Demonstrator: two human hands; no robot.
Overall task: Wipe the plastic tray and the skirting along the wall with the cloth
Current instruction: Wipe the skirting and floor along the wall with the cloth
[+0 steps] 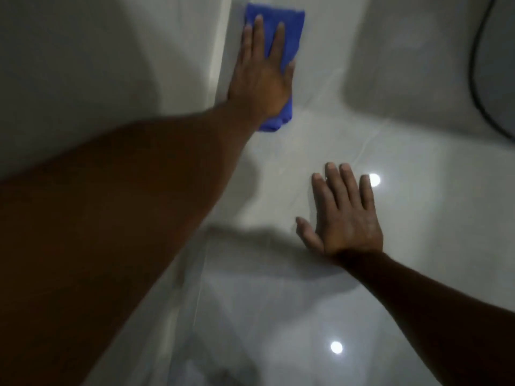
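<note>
A folded blue cloth (287, 26) lies flat at the foot of the wall, at the top of the view. My left hand (262, 76) presses on it with fingers stretched out, beside the pale skirting strip (220, 51) that runs along the wall. My right hand (342, 215) rests flat on the glossy floor, fingers spread, holding nothing. The plastic tray is not in sight.
The white wall (97, 65) fills the left side. Glossy white floor tiles (292, 302) reflect two ceiling lights. A pale rounded object (418, 65) stands at the upper right, with a dark curved cable or edge (479, 79) at the far right.
</note>
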